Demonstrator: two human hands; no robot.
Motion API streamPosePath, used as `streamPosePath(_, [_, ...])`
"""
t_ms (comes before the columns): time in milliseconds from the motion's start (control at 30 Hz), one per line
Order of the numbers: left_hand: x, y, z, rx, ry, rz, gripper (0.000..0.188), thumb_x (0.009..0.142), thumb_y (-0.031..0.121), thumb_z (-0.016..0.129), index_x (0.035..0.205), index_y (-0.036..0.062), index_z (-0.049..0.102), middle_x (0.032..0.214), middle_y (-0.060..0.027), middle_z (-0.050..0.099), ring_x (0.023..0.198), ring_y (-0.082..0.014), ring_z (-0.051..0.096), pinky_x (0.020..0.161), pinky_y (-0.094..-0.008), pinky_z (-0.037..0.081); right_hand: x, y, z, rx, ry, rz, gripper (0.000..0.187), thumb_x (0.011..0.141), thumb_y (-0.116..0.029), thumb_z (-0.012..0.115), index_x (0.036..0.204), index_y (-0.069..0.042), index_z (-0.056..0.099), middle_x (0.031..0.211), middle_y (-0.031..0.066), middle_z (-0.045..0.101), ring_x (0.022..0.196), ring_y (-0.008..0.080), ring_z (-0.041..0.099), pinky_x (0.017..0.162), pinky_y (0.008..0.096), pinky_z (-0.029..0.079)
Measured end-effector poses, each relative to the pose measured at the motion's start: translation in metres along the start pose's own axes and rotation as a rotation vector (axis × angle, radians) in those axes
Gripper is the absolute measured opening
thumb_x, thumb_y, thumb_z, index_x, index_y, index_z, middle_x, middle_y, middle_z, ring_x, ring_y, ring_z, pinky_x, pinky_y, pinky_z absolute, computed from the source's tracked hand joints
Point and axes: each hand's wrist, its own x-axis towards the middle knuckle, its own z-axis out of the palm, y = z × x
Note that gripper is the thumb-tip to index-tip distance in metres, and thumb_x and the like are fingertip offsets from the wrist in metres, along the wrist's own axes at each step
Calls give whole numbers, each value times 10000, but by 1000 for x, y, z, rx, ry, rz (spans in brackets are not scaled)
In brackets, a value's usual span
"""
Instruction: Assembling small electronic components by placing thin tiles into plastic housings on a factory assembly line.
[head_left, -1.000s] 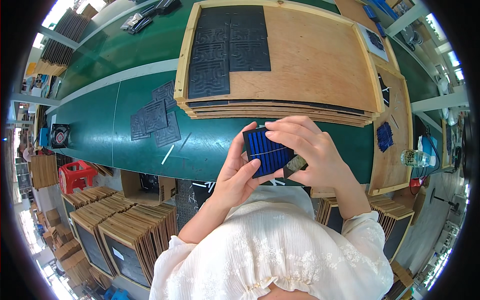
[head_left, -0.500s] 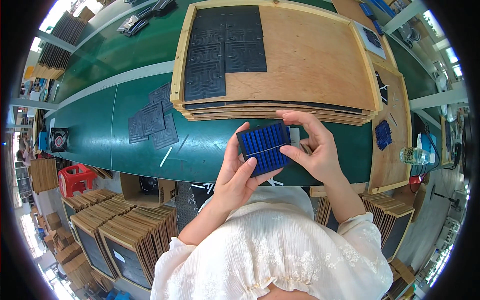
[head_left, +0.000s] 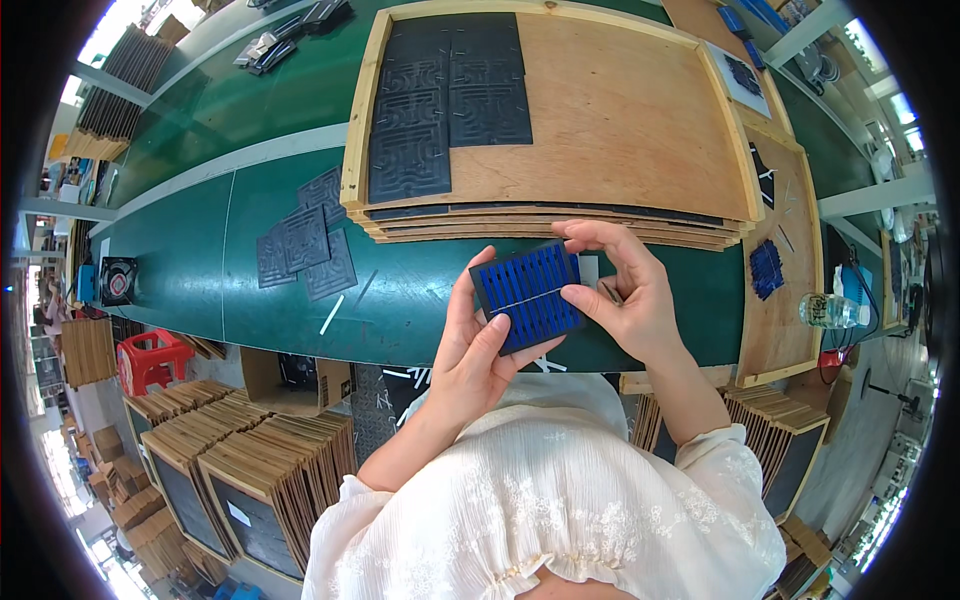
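A small solar panel (head_left: 530,299), a black square plate with blue strips side by side and a thin pale line across them, is held above the green table's near edge. My left hand (head_left: 468,350) grips its left side and lower edge, thumb on the face and fingers behind. At its right edge, my right hand (head_left: 640,305) presses the thumb on the strips. The right forefinger is bent over the upper right corner, and the other fingers are partly hidden. Behind the panel, a wooden framed tray (head_left: 640,130) has several black grooved plates (head_left: 410,150) on its left side.
Loose black plates (head_left: 305,240) and a white strip (head_left: 332,314) lie left on the green table (head_left: 190,260). Right are a wooden board (head_left: 785,340) with a bundle of blue strips (head_left: 767,270), and a clear bottle (head_left: 828,311). Stacked framed panels (head_left: 270,470) and a red stool (head_left: 152,358) stand below left.
The panel has turned slightly, its upper left corner shifting a little left. My hands keep nearly the same places on it.
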Motion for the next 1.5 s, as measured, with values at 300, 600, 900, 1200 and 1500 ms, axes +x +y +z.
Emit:
streamPosePath(300, [2, -9, 5, -9, 48, 31, 578, 1046, 90, 376, 1568, 163, 136, 1491, -210, 385, 1349, -364, 495, 1066, -559, 498, 5, -1, 25, -204, 27, 33, 715, 724, -143, 856, 1351, -82, 521, 1295, 111, 601, 1135, 280, 609, 996, 388, 486])
streamPosePath(600, [1, -6, 4, 11, 75, 67, 572, 1040, 84, 383, 1557, 159, 149, 1484, -230, 402, 1322, -390, 524, 1048, -569, 510, 13, 1, 0, -96, 27, 40, 558, 768, -77, 834, 1273, -62, 598, 1110, 42, 658, 954, 110, 600, 787, 235, 500])
streamPosePath(900, [5, -5, 1, -50, 50, 88, 593, 1032, 79, 432, 1557, 163, 167, 1469, -217, 418, 1309, -365, 536, 1032, -546, 528, 4, 7, -9, 159, 49, 179, 384, 817, -48, 802, 1171, -51, 653, 824, -16, 657, 760, 48, 583, 702, 190, 424])
streamPosePath(1200, [6, -14, -32, 602, 240, 297, 70, 995, 27, 612, 1033, -29, 595, 825, -40, 668, 697, -92, 629, 635, -245, 547, 2, 12, -5, 117, 106, 56, 369, 823, -73, 777, 1167, -49, 646, 832, -24, 648, 784, 48, 573, 752, 215, 408])
streamPosePath(1500, [14, -7, -41, -195, 48, -113, 140, 1054, 148, 517, 1103, 31, 577, 896, -93, 692, 745, -172, 699, 611, -300, 591, 17, 41, 10, 741, -200, -99, 1121, 633, -295, 963, 1526, -72, 323, 1479, 186, 477, 1297, 266, 518, 1037, 367, 482])
